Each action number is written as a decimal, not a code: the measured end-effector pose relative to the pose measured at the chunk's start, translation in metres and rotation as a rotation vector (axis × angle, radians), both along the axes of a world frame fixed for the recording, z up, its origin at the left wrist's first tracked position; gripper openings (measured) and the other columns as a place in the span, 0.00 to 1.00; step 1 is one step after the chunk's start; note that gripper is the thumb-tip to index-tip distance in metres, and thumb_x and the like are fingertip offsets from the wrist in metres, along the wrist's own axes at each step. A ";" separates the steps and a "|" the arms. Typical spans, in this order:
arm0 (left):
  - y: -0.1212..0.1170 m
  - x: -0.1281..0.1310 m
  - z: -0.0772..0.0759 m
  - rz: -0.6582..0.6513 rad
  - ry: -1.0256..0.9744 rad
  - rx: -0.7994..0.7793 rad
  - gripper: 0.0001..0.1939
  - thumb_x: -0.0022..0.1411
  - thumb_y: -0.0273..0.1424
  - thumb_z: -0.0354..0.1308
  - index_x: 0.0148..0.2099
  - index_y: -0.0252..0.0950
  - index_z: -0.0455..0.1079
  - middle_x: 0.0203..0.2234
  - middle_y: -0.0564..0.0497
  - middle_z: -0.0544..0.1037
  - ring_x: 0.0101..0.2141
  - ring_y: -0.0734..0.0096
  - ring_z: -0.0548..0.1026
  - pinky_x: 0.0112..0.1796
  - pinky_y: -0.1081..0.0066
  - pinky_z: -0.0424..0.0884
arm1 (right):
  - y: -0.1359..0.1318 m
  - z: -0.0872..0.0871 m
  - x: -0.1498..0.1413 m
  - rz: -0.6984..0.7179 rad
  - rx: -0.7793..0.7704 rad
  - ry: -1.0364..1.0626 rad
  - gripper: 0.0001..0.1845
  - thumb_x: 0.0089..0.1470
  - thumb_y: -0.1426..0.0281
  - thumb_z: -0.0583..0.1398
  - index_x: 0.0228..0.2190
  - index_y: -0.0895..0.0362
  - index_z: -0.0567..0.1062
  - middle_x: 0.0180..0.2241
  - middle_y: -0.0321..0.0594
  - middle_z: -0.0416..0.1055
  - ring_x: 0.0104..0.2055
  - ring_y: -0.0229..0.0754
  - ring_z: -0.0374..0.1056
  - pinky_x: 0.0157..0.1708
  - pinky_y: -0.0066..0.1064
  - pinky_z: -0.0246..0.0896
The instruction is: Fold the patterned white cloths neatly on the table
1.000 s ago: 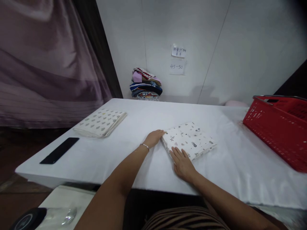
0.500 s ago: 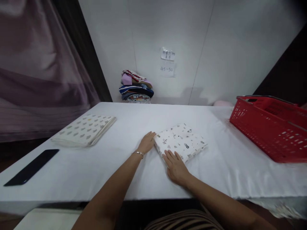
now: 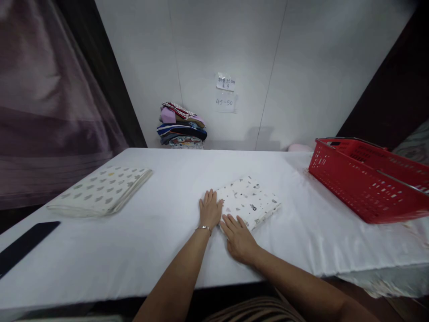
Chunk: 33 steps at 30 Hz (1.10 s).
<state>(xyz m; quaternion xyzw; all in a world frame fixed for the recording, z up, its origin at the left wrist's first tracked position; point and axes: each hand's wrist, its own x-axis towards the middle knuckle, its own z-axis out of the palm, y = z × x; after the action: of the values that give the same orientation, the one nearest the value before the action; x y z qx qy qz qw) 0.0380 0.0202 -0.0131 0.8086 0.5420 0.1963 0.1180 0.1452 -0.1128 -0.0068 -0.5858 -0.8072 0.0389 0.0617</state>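
Observation:
A folded white cloth (image 3: 246,197) with small grey prints lies flat on the white-covered table (image 3: 167,241), turned at an angle. My left hand (image 3: 210,210) rests at its left edge, fingers stretched out and pointing away from me; a bracelet circles that wrist. Across the cloth's near left corner lies my right hand (image 3: 238,239), palm down, with its fingers spread. Neither hand grips the fabric. Part of the near left edge is hidden under the hands.
Another folded cloth (image 3: 100,190) with grey cloud shapes lies on the left, behind a black flat slab (image 3: 25,246). A red plastic basket (image 3: 365,183) stands on the right. Beyond the far edge rises a pile of folded fabrics (image 3: 182,127) against the wall (image 3: 214,40).
My left hand has slid from the cloth's left corner along its edge toward my right hand. The right hand stays at the near corner. The camera view has swung right.

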 end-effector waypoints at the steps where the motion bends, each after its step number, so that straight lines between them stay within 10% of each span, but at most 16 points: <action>1: 0.000 0.000 0.002 0.000 0.006 0.000 0.27 0.66 0.41 0.37 0.63 0.36 0.53 0.64 0.45 0.50 0.64 0.59 0.43 0.59 0.48 0.45 | 0.000 0.001 0.001 0.002 -0.011 0.012 0.36 0.52 0.71 0.52 0.62 0.62 0.51 0.65 0.49 0.40 0.66 0.50 0.34 0.62 0.50 0.31; 8: -0.002 0.002 0.005 0.001 0.030 0.016 0.26 0.66 0.39 0.39 0.63 0.35 0.54 0.63 0.43 0.52 0.63 0.57 0.46 0.59 0.46 0.45 | 0.014 0.032 0.024 0.070 -0.164 0.213 0.38 0.55 0.60 0.54 0.62 0.57 0.49 0.65 0.47 0.39 0.66 0.47 0.33 0.62 0.46 0.34; 14: -0.001 0.002 0.001 0.012 0.018 0.023 0.27 0.66 0.40 0.38 0.63 0.35 0.53 0.64 0.44 0.51 0.63 0.57 0.46 0.59 0.46 0.45 | 0.094 0.060 0.053 -0.184 -0.005 0.160 0.32 0.58 0.60 0.50 0.60 0.62 0.54 0.65 0.49 0.41 0.66 0.48 0.32 0.61 0.45 0.32; 24: 0.001 0.001 -0.005 0.017 0.001 0.015 0.27 0.66 0.40 0.38 0.64 0.37 0.52 0.64 0.46 0.51 0.63 0.59 0.45 0.59 0.49 0.45 | 0.161 0.004 0.124 -0.383 -0.080 -0.036 0.37 0.61 0.51 0.39 0.62 0.63 0.48 0.65 0.48 0.40 0.66 0.47 0.30 0.61 0.44 0.27; 33: -0.001 0.001 -0.004 0.031 0.001 0.008 0.27 0.67 0.41 0.37 0.64 0.37 0.52 0.64 0.47 0.50 0.64 0.60 0.45 0.59 0.50 0.46 | 0.161 0.012 0.160 -0.381 -0.157 0.055 0.37 0.60 0.50 0.40 0.62 0.60 0.48 0.65 0.46 0.38 0.66 0.47 0.34 0.61 0.41 0.34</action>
<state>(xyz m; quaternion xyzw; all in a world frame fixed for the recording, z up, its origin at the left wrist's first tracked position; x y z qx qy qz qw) 0.0390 0.0189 -0.0169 0.8007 0.5537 0.1999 0.1114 0.3055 0.0487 0.0056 -0.7296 -0.6743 0.1053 0.0438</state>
